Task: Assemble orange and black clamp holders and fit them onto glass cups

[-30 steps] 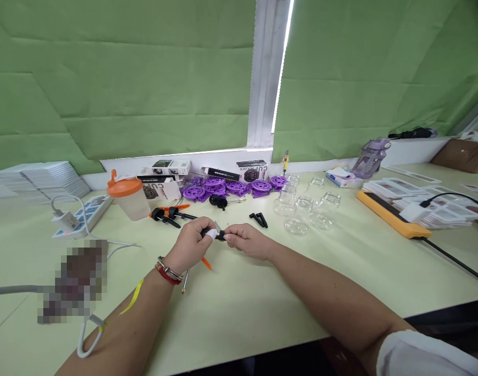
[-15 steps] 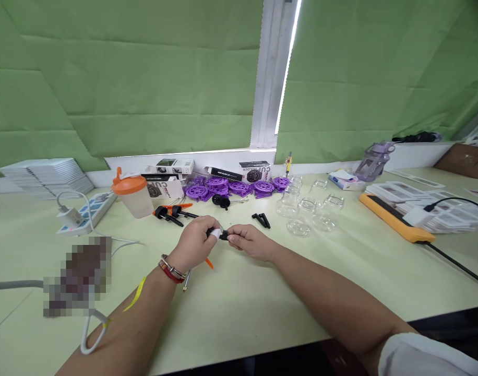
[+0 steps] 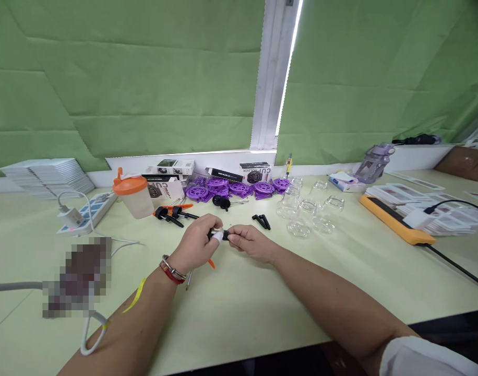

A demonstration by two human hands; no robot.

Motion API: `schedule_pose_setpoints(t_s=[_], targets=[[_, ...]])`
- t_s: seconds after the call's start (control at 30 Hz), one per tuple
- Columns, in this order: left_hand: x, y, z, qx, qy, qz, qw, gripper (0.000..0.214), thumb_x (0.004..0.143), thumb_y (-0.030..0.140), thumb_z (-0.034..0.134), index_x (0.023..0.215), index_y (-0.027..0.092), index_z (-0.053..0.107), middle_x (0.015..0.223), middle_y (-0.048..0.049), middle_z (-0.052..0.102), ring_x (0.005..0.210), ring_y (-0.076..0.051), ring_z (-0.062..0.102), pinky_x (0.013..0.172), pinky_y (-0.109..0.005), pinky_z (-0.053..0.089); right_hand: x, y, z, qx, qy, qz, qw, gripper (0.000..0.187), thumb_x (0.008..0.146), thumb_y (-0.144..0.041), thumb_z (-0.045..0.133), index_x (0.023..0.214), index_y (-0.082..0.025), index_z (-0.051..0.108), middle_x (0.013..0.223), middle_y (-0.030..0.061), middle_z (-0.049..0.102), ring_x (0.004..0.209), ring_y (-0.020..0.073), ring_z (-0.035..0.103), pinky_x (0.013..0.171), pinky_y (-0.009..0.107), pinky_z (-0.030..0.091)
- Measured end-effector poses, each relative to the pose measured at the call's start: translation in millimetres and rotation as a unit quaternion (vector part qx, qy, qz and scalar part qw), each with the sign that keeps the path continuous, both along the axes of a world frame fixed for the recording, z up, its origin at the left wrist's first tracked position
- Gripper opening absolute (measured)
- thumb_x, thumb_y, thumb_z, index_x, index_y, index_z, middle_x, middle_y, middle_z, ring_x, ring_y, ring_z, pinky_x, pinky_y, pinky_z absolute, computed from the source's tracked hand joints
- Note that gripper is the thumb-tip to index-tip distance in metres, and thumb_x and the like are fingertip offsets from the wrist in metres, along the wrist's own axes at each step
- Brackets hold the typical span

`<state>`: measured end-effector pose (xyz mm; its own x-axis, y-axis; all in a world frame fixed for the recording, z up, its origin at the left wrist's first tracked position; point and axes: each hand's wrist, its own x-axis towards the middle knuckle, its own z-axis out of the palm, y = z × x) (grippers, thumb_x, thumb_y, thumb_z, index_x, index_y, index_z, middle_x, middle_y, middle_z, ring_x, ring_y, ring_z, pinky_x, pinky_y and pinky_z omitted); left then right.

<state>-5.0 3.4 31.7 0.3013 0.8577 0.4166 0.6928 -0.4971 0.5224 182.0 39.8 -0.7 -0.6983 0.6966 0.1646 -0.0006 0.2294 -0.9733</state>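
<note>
My left hand (image 3: 195,244) and my right hand (image 3: 251,243) meet over the middle of the pale green table (image 3: 262,303). Together they pinch a small black part (image 3: 222,235); a white wrap covers a left fingertip touching it. An orange-tipped tool (image 3: 210,263) pokes out beneath my left hand, with a thin metal rod (image 3: 188,279) beside the wrist. My left wrist wears red and metal bracelets.
Behind my hands lie purple wheel-shaped parts (image 3: 231,188), black and orange clamps (image 3: 172,212), two black pieces (image 3: 261,221), clear glass jars (image 3: 307,211) and an orange-lidded cup (image 3: 132,194). A power strip (image 3: 86,211) is at left, an orange-edged board (image 3: 395,219) with cable at right.
My hands stay together on the small black part, with only slight finger shifts. The view has moved a little to the left and down.
</note>
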Motion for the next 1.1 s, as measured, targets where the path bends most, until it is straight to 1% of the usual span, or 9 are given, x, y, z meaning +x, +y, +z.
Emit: schedule_pose_setpoints(t_s=[0.13, 0.2, 0.3, 0.43, 0.53, 0.77, 0.93, 1.03, 1.1], targets=[[-5.6, -0.4, -3.6, -0.039, -0.092, -0.008, 0.995, 0.051, 0.067, 0.012, 0.052, 0.116, 0.021, 0.039, 0.097, -0.0031, 0.047, 0.082, -0.017, 0.051, 0.067, -0.028, 0.042, -0.1, 0.0, -0.9, -0.038, 0.015, 0.012, 0.999, 0.037, 0.083, -0.053, 0.054, 0.079, -0.017, 0.049, 0.059, -0.0055, 0.040, 0.052, 0.0079, 0.029, 0.051, 0.024, 0.022], [-7.7, 0.0, -4.9, -0.062, -0.116, -0.019, 0.991, 0.059, 0.066, 0.011, 0.052, 0.121, 0.022, 0.035, 0.099, -0.0031, 0.044, 0.083, -0.016, 0.051, 0.067, -0.028, 0.043, 0.0, 0.2, -1.4, -0.052, 0.026, 0.019, 0.998, 0.034, 0.084, -0.049, 0.055, 0.092, -0.017, 0.051, 0.060, -0.0063, 0.040, 0.052, 0.0080, 0.030, 0.051, 0.023, 0.023], [-8.6, 0.4, -5.5, -0.092, -0.099, -0.040, 0.990, 0.066, 0.065, 0.011, 0.050, 0.126, 0.023, 0.031, 0.097, -0.0026, 0.043, 0.082, -0.016, 0.050, 0.068, -0.029, 0.043, 0.3, 0.0, -0.6, -0.061, 0.025, 0.031, 0.997, 0.034, 0.086, -0.044, 0.054, 0.107, -0.017, 0.050, 0.058, -0.0077, 0.038, 0.051, 0.0079, 0.028, 0.050, 0.023, 0.022], [-7.4, 0.2, -4.5, -0.112, -0.072, -0.071, 0.989, 0.069, 0.064, 0.008, 0.047, 0.129, 0.023, 0.029, 0.095, -0.0021, 0.046, 0.082, -0.017, 0.051, 0.072, -0.033, 0.042, -0.7, -2.6, 3.3, -0.061, 0.013, 0.036, 0.997, 0.025, 0.087, -0.038, 0.051, 0.100, -0.017, 0.053, 0.052, -0.0095, 0.033, 0.048, 0.0073, 0.025, 0.048, 0.022, 0.020], [-6.3, 0.0, -4.8, -0.128, -0.086, -0.073, 0.985, 0.071, 0.062, 0.007, 0.046, 0.130, 0.024, 0.029, 0.098, -0.0027, 0.048, 0.080, -0.017, 0.050, 0.070, -0.032, 0.042, -3.6, -4.8, 4.3, -0.055, 0.002, 0.000, 0.998, 0.020, 0.088, -0.036, 0.049, 0.093, -0.017, 0.054, 0.050, -0.0096, 0.033, 0.046, 0.0071, 0.025, 0.047, 0.021, 0.021], [0.7, 1.3, -12.1, -0.151, -0.216, -0.084, 0.961, 0.070, 0.057, 0.008, 0.048, 0.123, 0.026, 0.034, 0.105, -0.0039, 0.044, 0.092, -0.018, 0.049, 0.069, -0.029, 0.043, -9.3, -5.3, -3.7, 0.006, -0.048, -0.119, 0.992, 0.031, 0.086, -0.032, 0.048, 0.062, -0.016, 0.057, 0.051, -0.0039, 0.047, 0.045, 0.0069, 0.032, 0.045, 0.022, 0.025], [3.3, 4.1, -14.4, -0.118, -0.303, -0.066, 0.943, 0.064, 0.058, 0.010, 0.056, 0.118, 0.025, 0.037, 0.109, -0.0050, 0.045, 0.099, -0.019, 0.048, 0.067, -0.026, 0.044, -8.9, -8.5, -1.2, 0.023, -0.018, -0.145, 0.989, 0.032, 0.084, -0.034, 0.050, 0.062, -0.015, 0.064, 0.045, -0.0057, 0.037, 0.043, 0.0070, 0.026, 0.043, 0.022, 0.021], [4.0, 4.9, -11.5, -0.110, -0.308, -0.046, 0.944, 0.060, 0.064, 0.014, 0.062, 0.118, 0.024, 0.038, 0.114, -0.0065, 0.047, 0.110, -0.021, 0.047, 0.074, -0.028, 0.047, -7.9, -6.9, 1.9, 0.015, 0.004, -0.156, 0.988, 0.031, 0.084, -0.034, 0.051, 0.063, -0.015, 0.065, 0.045, -0.0054, 0.039, 0.043, 0.0069, 0.027, 0.043, 0.022, 0.022], [4.7, 4.9, -9.7, -0.110, -0.279, -0.015, 0.954, 0.051, 0.070, 0.021, 0.064, 0.116, 0.022, 0.042, 0.112, -0.0069, 0.052, 0.107, -0.021, 0.052, 0.078, -0.031, 0.047, -7.4, -3.8, 2.6, 0.009, 0.022, -0.182, 0.983, 0.031, 0.083, -0.034, 0.051, 0.064, -0.015, 0.065, 0.046, -0.0044, 0.043, 0.043, 0.0070, 0.029, 0.043, 0.021, 0.022]])
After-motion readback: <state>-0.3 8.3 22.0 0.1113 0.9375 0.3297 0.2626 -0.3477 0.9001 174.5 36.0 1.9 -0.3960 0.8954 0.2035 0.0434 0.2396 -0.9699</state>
